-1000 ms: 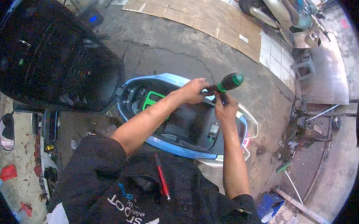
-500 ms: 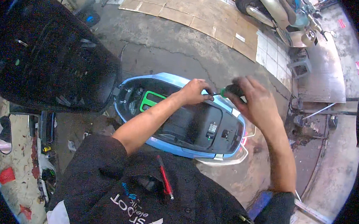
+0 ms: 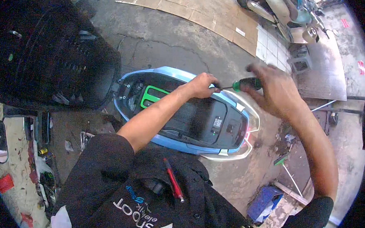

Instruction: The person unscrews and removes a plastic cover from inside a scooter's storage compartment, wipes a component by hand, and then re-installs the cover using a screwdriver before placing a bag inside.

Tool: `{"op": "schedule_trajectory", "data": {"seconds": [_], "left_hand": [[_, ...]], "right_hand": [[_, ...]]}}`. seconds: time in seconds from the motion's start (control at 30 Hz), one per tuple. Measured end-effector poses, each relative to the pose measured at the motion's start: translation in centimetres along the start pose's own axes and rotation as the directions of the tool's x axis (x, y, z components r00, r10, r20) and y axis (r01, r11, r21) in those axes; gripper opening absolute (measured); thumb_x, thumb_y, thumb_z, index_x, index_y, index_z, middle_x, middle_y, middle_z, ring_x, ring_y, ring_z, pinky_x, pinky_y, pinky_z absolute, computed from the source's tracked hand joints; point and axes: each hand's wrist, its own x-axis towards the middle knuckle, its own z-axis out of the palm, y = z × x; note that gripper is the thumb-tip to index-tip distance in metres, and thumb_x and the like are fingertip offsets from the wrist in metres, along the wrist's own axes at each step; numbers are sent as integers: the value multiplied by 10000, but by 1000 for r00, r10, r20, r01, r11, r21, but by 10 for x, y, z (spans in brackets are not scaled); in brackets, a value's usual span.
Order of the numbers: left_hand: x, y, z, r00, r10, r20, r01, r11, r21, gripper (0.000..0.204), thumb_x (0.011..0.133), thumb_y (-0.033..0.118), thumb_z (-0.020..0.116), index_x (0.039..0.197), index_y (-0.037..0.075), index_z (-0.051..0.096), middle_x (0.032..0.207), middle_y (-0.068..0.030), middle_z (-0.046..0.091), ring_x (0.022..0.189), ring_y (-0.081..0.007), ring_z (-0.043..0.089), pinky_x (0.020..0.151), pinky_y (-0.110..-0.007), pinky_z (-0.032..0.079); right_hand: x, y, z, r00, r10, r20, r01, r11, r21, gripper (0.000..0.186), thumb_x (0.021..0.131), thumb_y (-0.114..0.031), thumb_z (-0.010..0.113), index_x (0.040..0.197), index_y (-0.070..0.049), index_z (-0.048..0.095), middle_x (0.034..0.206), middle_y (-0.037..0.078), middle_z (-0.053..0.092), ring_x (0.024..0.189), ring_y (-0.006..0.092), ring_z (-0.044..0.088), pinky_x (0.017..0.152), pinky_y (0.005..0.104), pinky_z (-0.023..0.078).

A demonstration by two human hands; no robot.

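R hand (image 3: pixel 278 89) w/ screwdrvr (image 3: pixel 250 83), L hand (image 3: pixel 201 85) nrby

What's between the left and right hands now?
In the head view, the screwdriver bridges the stretch between the left hand and the right hand, its thin shaft toward the left.

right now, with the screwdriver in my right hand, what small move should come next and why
I'd probably shift the left hand's fingertips slightly to check where the tip sits before turning anything. The right hand holds the screwdriver, and its shaft points to those fingertips by the blue rim, but the tip itself can't be made out there.
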Motion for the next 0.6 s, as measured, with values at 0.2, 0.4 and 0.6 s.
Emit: {"op": "schedule_trajectory", "data": {"seconds": [0.2,0.4,0.6], "left_hand": [[-7,-6,2,967,-247,54,248,882,-400,237,766,175,685,948,24,676,940,-106,673,840,-190,618,807,-297,470],[-81,-55,5,718,-680,147,412,246,-877,224,893,110,411,1043,44,563,966,-53,625,669,-117,518,614,-268,440],[-171,-44,-11,642,-725,249,466,111,-878,207,914,87,461,1111,31,488,832,-95,594,613,-101,450,522,-236,371]], "right_hand": [[-2,4,11,983,-135,-125,118,984,-130,266,850,-286,538,911,-28,514,841,214,590,803,399,581,706,483,458],[-4,13,18,926,-341,-162,337,940,-49,283,835,-259,550,968,-13,507,949,232,594,838,373,603,710,469,480],[1,11,14,992,-120,26,123,964,-235,246,806,-265,578,846,-24,608,830,204,625,811,358,614,710,445,496]]}}
